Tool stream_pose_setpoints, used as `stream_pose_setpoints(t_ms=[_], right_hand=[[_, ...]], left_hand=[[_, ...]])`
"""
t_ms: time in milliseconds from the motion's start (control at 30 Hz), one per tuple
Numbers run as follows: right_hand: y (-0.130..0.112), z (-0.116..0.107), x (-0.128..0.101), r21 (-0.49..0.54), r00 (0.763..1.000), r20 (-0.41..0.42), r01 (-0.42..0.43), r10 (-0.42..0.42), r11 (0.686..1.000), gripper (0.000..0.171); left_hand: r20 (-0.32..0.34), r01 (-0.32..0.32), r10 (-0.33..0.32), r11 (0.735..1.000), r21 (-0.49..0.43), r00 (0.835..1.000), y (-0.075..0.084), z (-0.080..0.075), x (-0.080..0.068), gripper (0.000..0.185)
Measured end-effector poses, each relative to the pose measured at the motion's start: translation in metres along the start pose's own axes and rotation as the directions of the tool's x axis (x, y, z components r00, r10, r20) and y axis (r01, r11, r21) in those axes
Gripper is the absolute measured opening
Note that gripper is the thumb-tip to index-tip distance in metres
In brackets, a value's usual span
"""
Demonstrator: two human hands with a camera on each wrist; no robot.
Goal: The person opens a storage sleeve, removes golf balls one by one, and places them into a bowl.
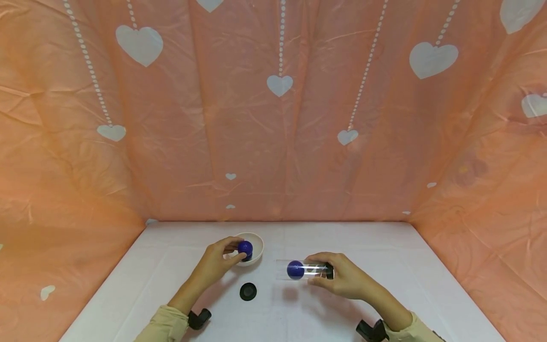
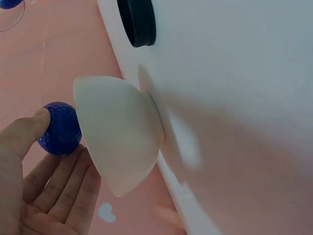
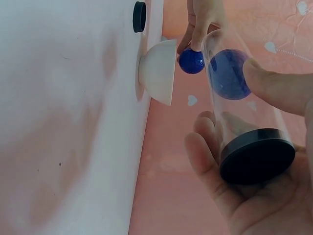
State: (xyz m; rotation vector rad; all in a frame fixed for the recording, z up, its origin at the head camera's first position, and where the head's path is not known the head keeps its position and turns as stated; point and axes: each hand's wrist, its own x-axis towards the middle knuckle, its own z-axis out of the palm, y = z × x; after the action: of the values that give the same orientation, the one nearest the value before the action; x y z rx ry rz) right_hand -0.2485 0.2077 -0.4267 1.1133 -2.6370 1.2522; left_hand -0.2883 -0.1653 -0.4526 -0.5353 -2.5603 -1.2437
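My left hand (image 1: 213,261) pinches a dark blue golf ball (image 1: 245,247) between thumb and fingertips, over the near-left part of a small white bowl (image 1: 258,244). Dimples show on that golf ball (image 2: 61,129) in the left wrist view, close by the rim of the bowl (image 2: 115,132). To the right, my right hand (image 1: 348,278) grips a clear tube (image 1: 279,269) held sideways above the table. One blue ball (image 1: 295,270) sits inside it. A black cap (image 3: 257,159) closes the tube's end toward my right palm; the left end is uncapped.
A loose black cap (image 1: 248,291) lies on the white table (image 1: 342,237), in front of the bowl. Orange sheeting (image 1: 239,142) with pale hearts hangs behind the table and along both sides. Dark wrist mounts (image 1: 199,318) stick out near both sleeves.
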Motion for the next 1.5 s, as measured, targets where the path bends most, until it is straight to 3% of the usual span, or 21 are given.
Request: stream_pose_setpoints(t_ms=[533, 933, 1233, 1500], right_hand=[[0.001, -0.001, 0.0, -0.014, 1.0, -0.008, -0.007, 0.006, 1.0, 0.038], [0.0, 0.0, -0.001, -0.013, 1.0, -0.004, -0.015, 0.015, 1.0, 0.039], [0.0, 0.001, -0.002, -0.001, 1.0, 0.01, -0.019, 0.019, 1.0, 0.04], [0.0, 0.002, -0.001, -0.005, 1.0, 0.011, -0.014, 0.014, 1.0, 0.04]], left_hand=[[0.001, -0.057, 0.057, 0.995, 0.086, 0.998, 0.0, 0.0, 0.0, 0.037], [-0.039, -0.107, 0.11, 0.991, 0.079, 0.993, 0.012, 0.009, -0.007, 0.032], [0.008, -0.162, 0.163, 0.987, -0.019, 0.987, 0.018, 0.018, -0.011, 0.029], [0.107, -0.126, 0.136, 0.987, -0.097, 0.985, 0.027, 0.024, -0.018, 0.03]])
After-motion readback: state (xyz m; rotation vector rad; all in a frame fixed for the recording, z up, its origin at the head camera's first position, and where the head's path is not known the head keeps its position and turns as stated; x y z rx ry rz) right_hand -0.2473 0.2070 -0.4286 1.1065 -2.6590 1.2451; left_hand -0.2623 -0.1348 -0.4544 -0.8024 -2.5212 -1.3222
